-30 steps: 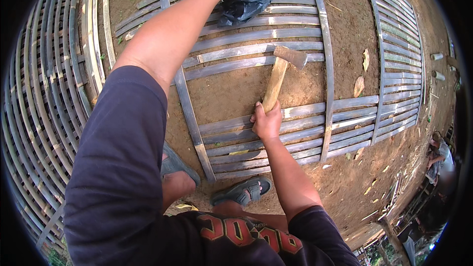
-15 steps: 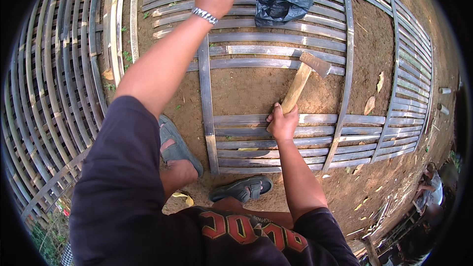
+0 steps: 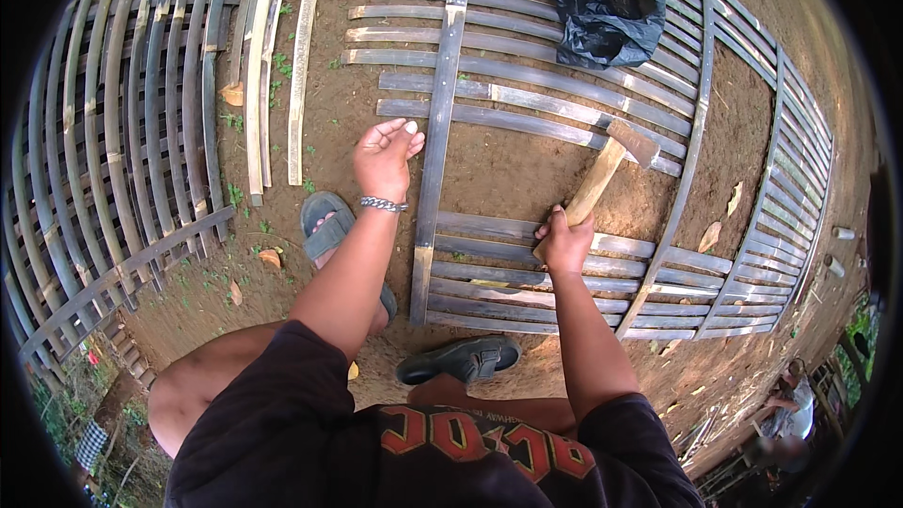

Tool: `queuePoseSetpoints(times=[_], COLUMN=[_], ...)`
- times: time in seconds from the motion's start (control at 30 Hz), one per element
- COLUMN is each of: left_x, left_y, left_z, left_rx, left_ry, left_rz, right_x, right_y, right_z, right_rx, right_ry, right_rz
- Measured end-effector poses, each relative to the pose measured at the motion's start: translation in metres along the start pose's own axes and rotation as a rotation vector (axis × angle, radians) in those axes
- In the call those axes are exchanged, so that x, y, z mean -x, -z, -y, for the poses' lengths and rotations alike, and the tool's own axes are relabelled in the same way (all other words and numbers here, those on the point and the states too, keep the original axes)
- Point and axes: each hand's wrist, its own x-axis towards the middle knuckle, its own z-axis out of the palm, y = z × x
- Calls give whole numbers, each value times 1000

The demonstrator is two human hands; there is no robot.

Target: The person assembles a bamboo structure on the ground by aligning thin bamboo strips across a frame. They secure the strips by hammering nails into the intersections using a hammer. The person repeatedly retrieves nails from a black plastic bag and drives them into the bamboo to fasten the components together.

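Note:
My right hand (image 3: 566,241) is wrapped round the lower end of the wooden handle of a hatchet (image 3: 600,181). Its rusty metal head points away from me, above the slats of a bamboo panel (image 3: 437,146) lying on the ground. My left hand (image 3: 386,162), with a chain bracelet at the wrist, hovers beside the panel's left upright strip. Its fingers are curled with thumb and fingertips pressed together; whatever they hold, if anything, is too small to make out. A black plastic bag (image 3: 609,14) sits with its mouth open on the far slats.
Another slatted bamboo panel (image 3: 118,122) stretches along the left side. Loose bamboo strips (image 3: 303,66) lie between the two panels. My sandalled feet are on bare soil at the near edge. At the far lower right there is another person (image 3: 790,409) near a pile of sticks.
My left hand has come away from the black bag, back toward me and to the left. My right hand still holds the hatchet in nearly the same place. The view has shifted slightly.

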Motion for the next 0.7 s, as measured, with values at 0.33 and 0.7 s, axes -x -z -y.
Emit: queuePoseSetpoints(times=[0.33, 0.7], left_x=[10, -4], left_y=[-24, -50], left_z=[18, 42], left_rx=[-83, -556], left_ry=[-148, -676], left_rz=[-91, -146], right_x=[-1, -1], right_y=[-3, -3], right_z=[5, 10], right_rx=[2, 51], right_ry=[7, -12], right_rz=[32, 60])
